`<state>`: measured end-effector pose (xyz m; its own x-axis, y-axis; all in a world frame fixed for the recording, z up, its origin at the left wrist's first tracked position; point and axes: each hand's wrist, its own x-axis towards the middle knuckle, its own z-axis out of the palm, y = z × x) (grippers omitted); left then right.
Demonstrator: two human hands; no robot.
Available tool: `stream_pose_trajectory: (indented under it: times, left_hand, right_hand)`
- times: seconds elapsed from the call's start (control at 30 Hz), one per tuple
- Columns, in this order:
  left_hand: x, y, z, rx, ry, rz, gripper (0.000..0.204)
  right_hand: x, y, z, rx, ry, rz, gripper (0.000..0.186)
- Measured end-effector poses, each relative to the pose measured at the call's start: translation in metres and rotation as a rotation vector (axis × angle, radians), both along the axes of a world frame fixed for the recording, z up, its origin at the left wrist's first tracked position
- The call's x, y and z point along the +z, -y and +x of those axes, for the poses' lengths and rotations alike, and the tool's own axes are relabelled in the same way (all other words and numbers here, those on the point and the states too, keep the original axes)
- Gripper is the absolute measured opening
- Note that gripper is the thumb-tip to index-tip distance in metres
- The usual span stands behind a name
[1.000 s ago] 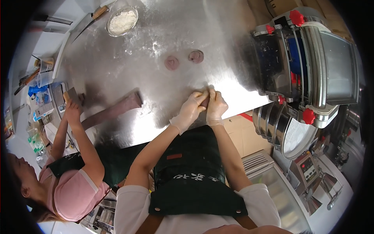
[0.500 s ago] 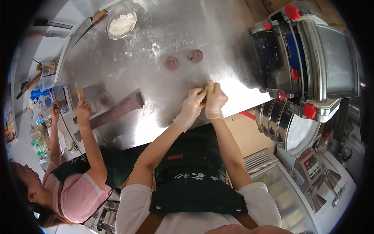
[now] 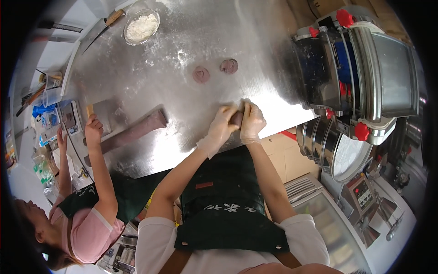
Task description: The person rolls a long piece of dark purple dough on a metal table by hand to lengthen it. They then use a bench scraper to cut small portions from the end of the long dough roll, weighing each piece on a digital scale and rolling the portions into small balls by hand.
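Note:
Between my two gloved hands, near the front edge of the steel table, is a small piece of purple-grey dough. My left hand curls round its left side with bent fingers. On the other side my right hand presses against it, fingers closed. Both hands wear clear thin gloves, and they hide much of the dough. Farther off on the table lie two round dough pieces, a left one and a right one, side by side and apart.
A long purple dough roll lies left of me. Beside it a co-worker's hand grips a wooden-handled tool. A bowl of white flour and a knife are far left. A roller machine stands right.
My hands have parted slightly and the dough between them now shows. The left hand has shifted a little toward me. The co-worker's hands have moved slightly.

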<state>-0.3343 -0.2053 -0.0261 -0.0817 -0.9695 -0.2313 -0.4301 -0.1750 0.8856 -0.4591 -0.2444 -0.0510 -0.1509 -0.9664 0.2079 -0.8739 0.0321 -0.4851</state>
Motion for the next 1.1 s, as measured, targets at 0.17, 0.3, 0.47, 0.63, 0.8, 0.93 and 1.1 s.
stream_pose_trajectory:
  times: [0.17, 0.3, 0.47, 0.63, 0.8, 0.93, 1.1]
  left_hand:
    - [0.018, -0.009, -0.008, -0.100, 0.090, -0.051, 0.058]
    - [0.007, -0.039, -0.014, -0.187, 0.202, -0.140, 0.058]
    - [0.035, 0.006, -0.030, -0.219, 0.415, -0.235, 0.075]
    - [-0.004, -0.024, -0.061, -0.224, 0.854, -0.311, 0.065]
    - [0.011, -0.036, -0.047, 0.061, 0.143, -0.155, 0.033]
    - [0.063, -0.006, -0.057, 0.786, -0.546, 0.282, 0.026]
    - [0.083, -0.014, -0.047, 0.311, 0.401, -0.252, 0.060]
  right_hand:
    - [0.016, -0.016, -0.003, -0.087, 0.022, 0.305, 0.028]
    - [0.008, -0.038, -0.014, -0.054, -0.008, 0.265, 0.025]
    - [0.012, -0.048, -0.039, -0.244, 0.406, 0.252, 0.020]
    - [0.033, -0.045, -0.062, -0.435, 0.682, 0.340, 0.019]
    - [0.037, -0.054, -0.043, -0.412, 0.982, 0.515, 0.017]
    - [0.065, -0.056, -0.007, -0.088, 1.289, 0.473, 0.039]
    - [0.100, -0.018, -0.006, -0.219, 1.855, 0.973, 0.054]
